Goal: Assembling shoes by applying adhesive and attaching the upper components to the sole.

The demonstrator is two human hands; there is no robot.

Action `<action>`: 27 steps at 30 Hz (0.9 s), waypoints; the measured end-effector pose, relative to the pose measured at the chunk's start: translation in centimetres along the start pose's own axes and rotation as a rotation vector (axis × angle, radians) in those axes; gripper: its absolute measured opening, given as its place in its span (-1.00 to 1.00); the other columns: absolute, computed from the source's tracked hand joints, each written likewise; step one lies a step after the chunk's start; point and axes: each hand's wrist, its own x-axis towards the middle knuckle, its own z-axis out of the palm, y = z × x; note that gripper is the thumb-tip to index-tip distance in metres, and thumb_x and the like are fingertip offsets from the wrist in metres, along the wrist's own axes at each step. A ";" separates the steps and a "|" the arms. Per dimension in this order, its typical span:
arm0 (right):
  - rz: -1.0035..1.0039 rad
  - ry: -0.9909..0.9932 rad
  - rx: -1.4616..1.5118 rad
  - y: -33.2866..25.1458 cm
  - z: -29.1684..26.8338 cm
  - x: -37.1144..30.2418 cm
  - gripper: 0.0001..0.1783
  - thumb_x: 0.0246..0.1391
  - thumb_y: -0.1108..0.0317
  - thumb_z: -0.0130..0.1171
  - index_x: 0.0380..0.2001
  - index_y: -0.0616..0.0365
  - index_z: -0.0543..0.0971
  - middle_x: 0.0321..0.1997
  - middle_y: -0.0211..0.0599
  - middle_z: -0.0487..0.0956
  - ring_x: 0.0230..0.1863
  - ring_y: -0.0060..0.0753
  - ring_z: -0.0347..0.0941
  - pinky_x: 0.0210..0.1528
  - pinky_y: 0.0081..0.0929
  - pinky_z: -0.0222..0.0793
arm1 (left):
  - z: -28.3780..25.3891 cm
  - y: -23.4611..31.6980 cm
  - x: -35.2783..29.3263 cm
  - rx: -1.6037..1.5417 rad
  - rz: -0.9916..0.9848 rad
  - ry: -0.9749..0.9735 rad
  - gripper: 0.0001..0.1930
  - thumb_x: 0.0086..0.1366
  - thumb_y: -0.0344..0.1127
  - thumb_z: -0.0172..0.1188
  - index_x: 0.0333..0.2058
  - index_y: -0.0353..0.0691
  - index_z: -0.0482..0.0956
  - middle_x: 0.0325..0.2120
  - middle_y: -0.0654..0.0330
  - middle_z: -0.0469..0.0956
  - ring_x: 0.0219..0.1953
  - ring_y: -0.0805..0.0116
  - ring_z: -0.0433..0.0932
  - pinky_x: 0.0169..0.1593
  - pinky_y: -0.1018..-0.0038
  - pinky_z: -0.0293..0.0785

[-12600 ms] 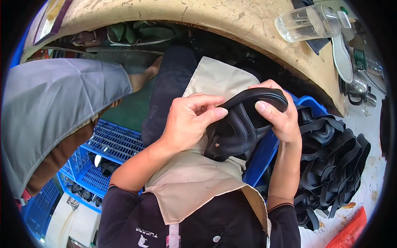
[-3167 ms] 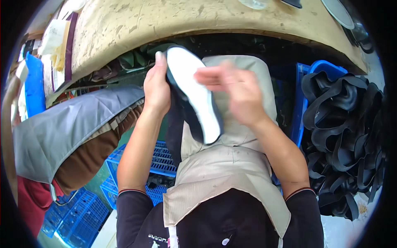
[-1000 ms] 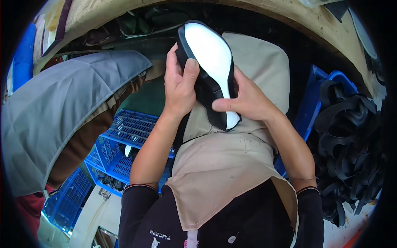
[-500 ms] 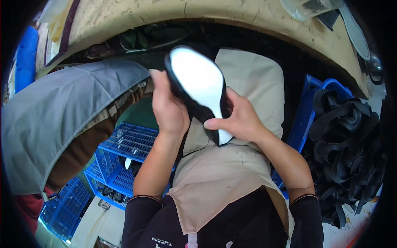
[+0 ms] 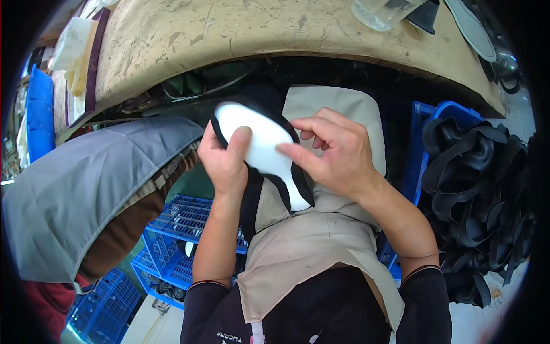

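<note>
A black shoe upper (image 5: 303,175) with a white insole (image 5: 258,146) is held above my lap, the white face turned up and the narrow heel end toward me. My left hand (image 5: 224,160) grips its left side, thumb pressed on the white face and fingers underneath. At the right edge, my right hand (image 5: 341,152) is closed with thumb and index finger over the black rim, the thumb tip by the white insole. The other right fingers are curled. The underside of the shoe piece is hidden.
A worn tan worktable (image 5: 275,34) curves across the far side, with a clear plastic cup (image 5: 381,12) on it. Many black shoe pieces (image 5: 475,189) lie heaped by a blue crate (image 5: 421,143) at right. Another person's grey apron (image 5: 97,189) and blue crates (image 5: 177,229) are at left.
My right hand has moved from the heel end up to the right edge. My left thumb has come onto the white face. The shoe piece has shifted slightly left and toward me.
</note>
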 end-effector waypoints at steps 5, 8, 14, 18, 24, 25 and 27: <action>-0.180 0.004 -0.050 0.8 -1.4 -0.1 -0.85 -0.02 0.60 0.30 -0.31 0.31 0.71 -0.55 -0.38 0.52 -0.66 -0.53 0.23 -0.62 -0.57 0.14 | 1.0 2.9 -0.7 0.175 -0.008 -0.086 -0.57 0.12 -0.38 0.46 -0.06 -0.39 0.57 -0.33 0.10 0.65 -0.35 0.38 0.59 -0.22 0.55 0.54; -0.204 0.037 0.021 1.9 -1.6 -1.0 -0.86 -0.05 0.62 0.30 -0.35 0.31 0.69 -0.57 -0.38 0.49 -0.68 -0.53 0.22 -0.64 -0.56 0.12 | 1.7 3.3 -2.0 0.224 0.037 -0.074 -0.58 0.13 -0.36 0.46 -0.06 -0.39 0.57 -0.33 0.11 0.64 -0.36 0.39 0.58 -0.23 0.55 0.53; -0.397 0.153 -0.174 1.6 -1.4 -2.6 -0.89 -0.13 0.65 0.28 -0.44 0.31 0.64 -0.59 -0.39 0.44 -0.70 -0.51 0.20 -0.67 -0.56 0.11 | 1.9 2.4 -3.2 0.280 0.072 -0.040 -0.61 0.14 -0.33 0.46 -0.10 -0.36 0.57 -0.35 0.14 0.63 -0.40 0.40 0.53 -0.24 0.54 0.50; -0.523 0.171 -0.335 0.9 -1.7 -3.1 -0.89 -0.16 0.65 0.28 -0.46 0.32 0.62 -0.59 -0.40 0.43 -0.71 -0.51 0.18 -0.68 -0.58 0.12 | 2.4 2.0 -4.0 0.272 0.039 -0.018 -0.61 0.14 -0.32 0.46 -0.12 -0.35 0.57 -0.36 0.16 0.62 -0.41 0.42 0.50 -0.25 0.54 0.48; -0.621 0.229 -0.384 0.2 -2.5 -3.3 -0.88 -0.15 0.64 0.29 -0.43 0.36 0.62 -0.57 -0.41 0.42 -0.70 -0.53 0.18 -0.69 -0.59 0.14 | 1.6 3.6 -4.7 0.172 -0.063 -0.051 -0.63 0.13 -0.26 0.49 -0.17 -0.26 0.56 -0.32 0.16 0.63 -0.29 0.33 0.57 -0.12 0.47 0.51; -0.625 0.253 -0.377 -0.1 -2.7 -3.1 -0.87 -0.15 0.63 0.30 -0.42 0.37 0.63 -0.57 -0.42 0.43 -0.69 -0.54 0.18 -0.69 -0.59 0.15 | 1.4 4.1 -4.3 0.143 -0.091 -0.072 -0.64 0.13 -0.24 0.50 -0.19 -0.23 0.56 -0.30 0.16 0.63 -0.24 0.29 0.60 -0.08 0.45 0.52; -0.710 0.267 -0.254 -1.0 -3.1 -2.9 -0.84 -0.12 0.59 0.32 -0.38 0.37 0.65 -0.56 -0.43 0.43 -0.69 -0.57 0.16 -0.69 -0.61 0.11 | 1.6 5.3 -3.4 0.093 0.059 -0.111 -0.66 0.14 -0.24 0.50 -0.21 -0.20 0.55 -0.26 0.13 0.63 -0.16 0.23 0.60 -0.02 0.39 0.52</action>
